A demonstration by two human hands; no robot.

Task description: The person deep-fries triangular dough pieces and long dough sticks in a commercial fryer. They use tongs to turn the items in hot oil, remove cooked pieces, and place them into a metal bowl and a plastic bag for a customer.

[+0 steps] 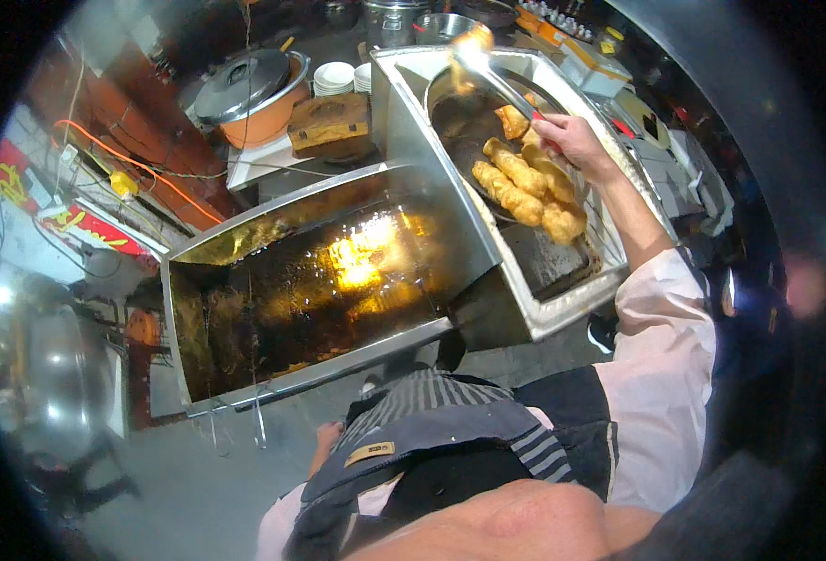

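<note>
My right hand (pixel 570 144) is closed around metal tongs (pixel 507 91) with red on the grip. At their far end is a brightly lit golden piece (pixel 472 52), apparently fried dough; glare blurs its outline. Below the hand, several golden fried dough sticks (pixel 514 175) are piled at the near side of a dark round pan or rack (pixel 455 116), set inside a white-rimmed rectangular metal tray (pixel 549 324). Low beside the striped apron, my left hand (pixel 327 436) shows only in part, and its fingers are hard to make out.
Left of the tray stands a wide metal fryer vat (pixel 272 305) of dark, shiny oil. Behind it are a wooden box (pixel 330 119), stacked white bowls (pixel 333 78) and a lidded orange pot (pixel 255 105). An orange cable (pixel 139 165) runs along the left wall.
</note>
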